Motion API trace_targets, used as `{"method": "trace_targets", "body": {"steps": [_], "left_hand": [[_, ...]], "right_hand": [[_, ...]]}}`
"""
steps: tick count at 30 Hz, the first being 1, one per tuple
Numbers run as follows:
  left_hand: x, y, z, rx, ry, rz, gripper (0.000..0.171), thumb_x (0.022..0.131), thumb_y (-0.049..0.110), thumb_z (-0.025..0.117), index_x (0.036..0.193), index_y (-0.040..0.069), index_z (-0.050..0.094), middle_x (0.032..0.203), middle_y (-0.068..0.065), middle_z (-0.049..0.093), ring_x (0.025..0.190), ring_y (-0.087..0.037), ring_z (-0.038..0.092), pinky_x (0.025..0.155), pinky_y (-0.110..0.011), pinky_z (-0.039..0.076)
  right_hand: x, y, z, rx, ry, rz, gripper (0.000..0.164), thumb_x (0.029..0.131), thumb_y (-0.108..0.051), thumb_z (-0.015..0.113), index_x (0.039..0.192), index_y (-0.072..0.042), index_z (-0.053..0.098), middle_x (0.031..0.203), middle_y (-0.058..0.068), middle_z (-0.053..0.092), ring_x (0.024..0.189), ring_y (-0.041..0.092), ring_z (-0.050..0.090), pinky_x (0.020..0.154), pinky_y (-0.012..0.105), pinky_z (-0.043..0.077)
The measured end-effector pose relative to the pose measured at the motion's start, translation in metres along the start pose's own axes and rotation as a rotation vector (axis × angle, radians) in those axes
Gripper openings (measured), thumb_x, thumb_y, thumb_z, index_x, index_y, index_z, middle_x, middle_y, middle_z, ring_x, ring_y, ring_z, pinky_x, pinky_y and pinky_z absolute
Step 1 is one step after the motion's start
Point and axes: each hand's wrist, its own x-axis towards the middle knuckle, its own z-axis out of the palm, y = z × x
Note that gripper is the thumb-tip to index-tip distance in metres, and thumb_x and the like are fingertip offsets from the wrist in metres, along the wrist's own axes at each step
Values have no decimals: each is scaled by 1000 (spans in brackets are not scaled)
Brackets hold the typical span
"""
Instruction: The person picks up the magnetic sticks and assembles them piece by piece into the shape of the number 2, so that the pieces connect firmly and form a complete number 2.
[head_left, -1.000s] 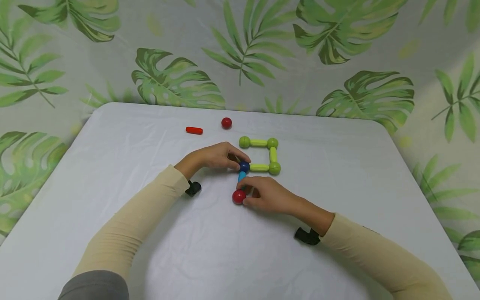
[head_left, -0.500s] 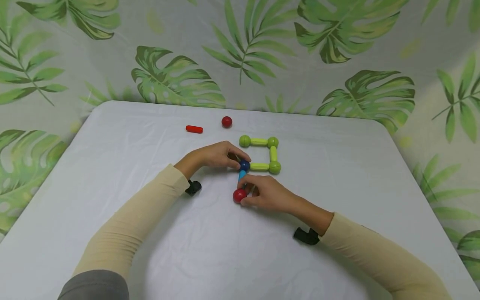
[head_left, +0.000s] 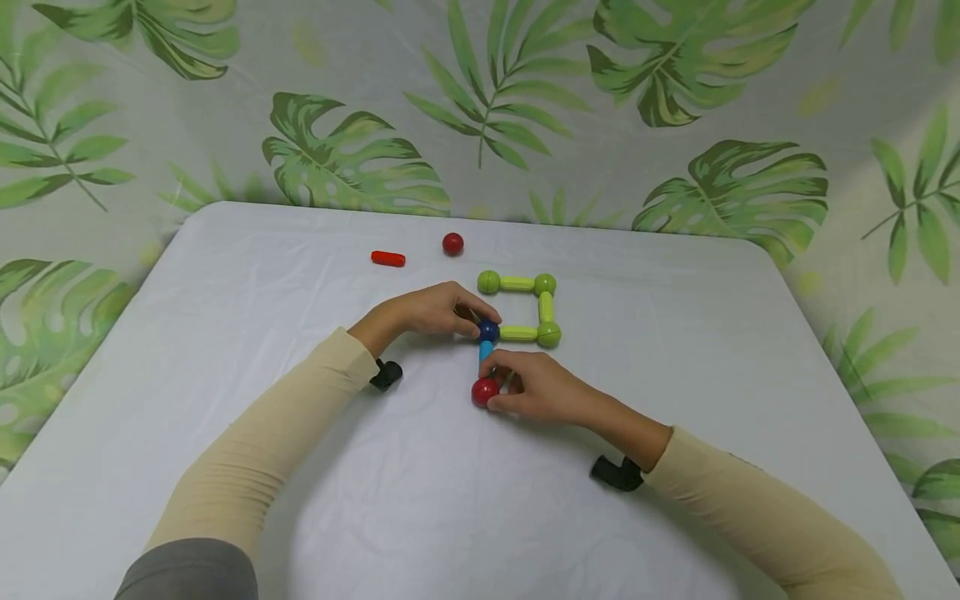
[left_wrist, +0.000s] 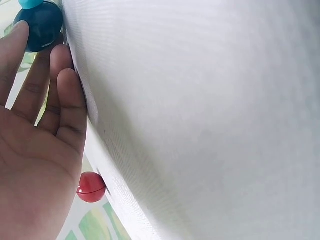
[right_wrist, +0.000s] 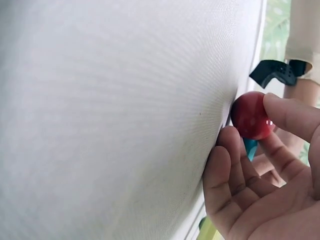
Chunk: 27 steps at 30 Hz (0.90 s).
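My left hand [head_left: 438, 311] pinches a dark blue ball [head_left: 489, 331] between thumb and fingers; the left wrist view shows the thumb on the blue ball [left_wrist: 41, 27]. A light blue rod [head_left: 486, 354] runs from that ball toward me to a red ball [head_left: 485, 392]. My right hand [head_left: 536, 387] grips this red ball, thumb on one side and fingers on the other, as the right wrist view shows on the red ball [right_wrist: 251, 115]. From the blue ball, a yellow-green rod [head_left: 519, 333] extends right to a green ball [head_left: 549, 334].
More green rods and balls continue into an open-sided square, ending at a green ball [head_left: 489, 282]. Behind it on the white table [head_left: 660, 350] lie a loose red ball [head_left: 453, 244] and a red rod [head_left: 387, 259]. A leaf-patterned cloth [head_left: 525, 100] hangs behind.
My right hand has moved the red ball slightly right, swinging the light blue rod more nearly straight toward me. My left hand stays on the blue ball.
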Motion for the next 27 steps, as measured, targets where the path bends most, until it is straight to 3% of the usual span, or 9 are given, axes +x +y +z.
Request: {"method": "trace_targets", "body": {"steps": [6, 12, 15, 22, 27], "left_hand": [[-6, 1, 2, 58, 35, 43, 42, 94, 12, 65, 136, 12, 61, 135, -6, 64, 114, -21, 63, 101, -36, 50], [-35, 11, 15, 227, 192, 95, 36, 92, 11, 68, 128, 12, 67, 126, -4, 68, 102, -20, 65, 93, -36, 54], [-48, 17, 25, 306, 223, 123, 30, 91, 10, 68, 121, 13, 71, 119, -2, 70, 99, -19, 66, 93, -35, 54], [-65, 29, 43, 416, 199, 245, 23, 91, 12, 69, 114, 14, 72, 123, 0, 66, 105, -17, 66, 95, -32, 54], [-63, 31, 49, 445, 99, 287, 28, 92, 14, 68, 120, 17, 71, 135, 0, 63, 125, -19, 58, 108, -37, 48]], "right_hand": [[2, -1, 0, 2, -6, 10, 29, 89, -16, 74, 114, -15, 60, 102, 3, 69, 86, 11, 62, 77, 20, 53], [0, -1, -2, 10, -17, 2, 31, 90, -16, 72, 118, -15, 60, 106, 4, 70, 90, 12, 64, 79, 21, 54], [-6, 1, -9, 9, -24, 21, 33, 91, -16, 71, 122, -16, 61, 109, 3, 71, 91, 13, 64, 80, 23, 54], [-23, 13, -34, -29, 4, 30, 36, 92, -15, 69, 127, -9, 62, 117, 8, 69, 89, 13, 65, 81, 27, 55], [-31, 24, -53, -51, 59, 38, 33, 93, -12, 67, 125, -7, 62, 120, 11, 68, 92, 15, 67, 83, 33, 56]]}}
